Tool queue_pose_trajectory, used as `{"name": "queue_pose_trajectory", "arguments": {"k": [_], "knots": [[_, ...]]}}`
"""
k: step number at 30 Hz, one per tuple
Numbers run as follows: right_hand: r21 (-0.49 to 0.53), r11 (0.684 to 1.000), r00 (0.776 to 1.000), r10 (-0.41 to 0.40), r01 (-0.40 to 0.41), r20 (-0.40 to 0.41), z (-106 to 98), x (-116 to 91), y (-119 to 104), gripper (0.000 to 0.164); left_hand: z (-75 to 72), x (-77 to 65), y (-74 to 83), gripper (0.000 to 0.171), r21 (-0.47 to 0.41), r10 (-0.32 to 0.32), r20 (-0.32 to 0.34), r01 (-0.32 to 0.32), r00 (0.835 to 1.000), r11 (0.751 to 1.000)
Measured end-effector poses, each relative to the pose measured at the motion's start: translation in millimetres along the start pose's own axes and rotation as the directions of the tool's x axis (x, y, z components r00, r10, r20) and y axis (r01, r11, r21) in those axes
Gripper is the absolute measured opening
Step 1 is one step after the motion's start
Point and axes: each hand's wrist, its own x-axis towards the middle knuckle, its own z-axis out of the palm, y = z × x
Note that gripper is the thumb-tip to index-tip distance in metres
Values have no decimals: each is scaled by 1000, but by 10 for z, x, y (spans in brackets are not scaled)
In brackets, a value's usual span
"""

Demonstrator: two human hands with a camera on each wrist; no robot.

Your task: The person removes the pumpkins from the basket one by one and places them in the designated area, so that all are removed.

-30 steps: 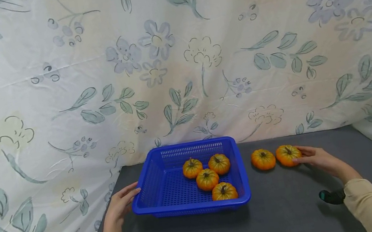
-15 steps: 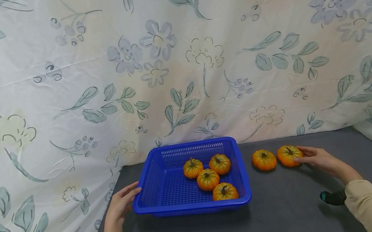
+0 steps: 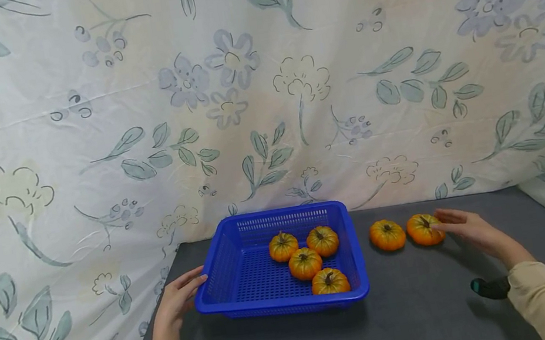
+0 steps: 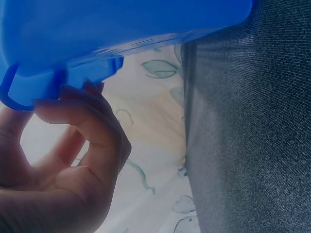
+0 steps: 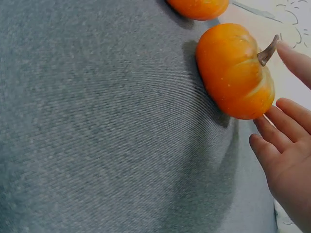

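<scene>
A blue plastic basket (image 3: 280, 304) with perforated sides stands on the dark table, several small orange pumpkins (image 3: 305, 264) lying in its right half. At its left rim is my left hand (image 3: 174, 299); the left wrist view shows its curled fingers (image 4: 80, 114) gripping the basket's edge. Beyond the right side of the basket, a pumpkin with a brown stem (image 3: 423, 230) sits on the table. My right hand (image 3: 472, 232) is beside it with fingers spread and relaxed. In the right wrist view, the thumb is by the stem (image 5: 268, 51) and the other fingertips are at the pumpkin's side.
One more pumpkin (image 3: 387, 235) lies between the basket and the pumpkin near my right hand. A floral cloth (image 3: 304, 99) hangs behind the dark table (image 3: 408, 315) and along its sides. Black bands (image 3: 490, 288) are worn at both wrists.
My right hand has loosened from the pumpkin and drawn slightly to the right, its fingers opening. The pumpkin stays on the table. My left hand keeps its hold on the basket's rim.
</scene>
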Motion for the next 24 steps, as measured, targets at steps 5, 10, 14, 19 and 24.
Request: {"name": "queue_pose_trajectory", "arguments": {"k": [5,10,14,19,24], "knots": [[-27,999,1000,-18,17,-10,-12,-9,-79,99,-1,17,-11,62,7,1,5,-1,1000,1000],[-49,998,999,-39,38,-31,-26,17,-156,100,-3,27,-17,62,9,-3,6,3,1000,1000],[-61,996,996,-69,66,-50,-18,29,-237,103,-2,20,-3,62,4,-3,3,3,1000,1000],[-51,990,990,-135,133,-46,17,26,-370,99,0,14,3,62,1,-4,-1,4,1000,1000],[-39,985,985,-168,166,-32,63,48,-524,98,-3,10,-2,62,-3,-4,2,4,1000,1000]]}}
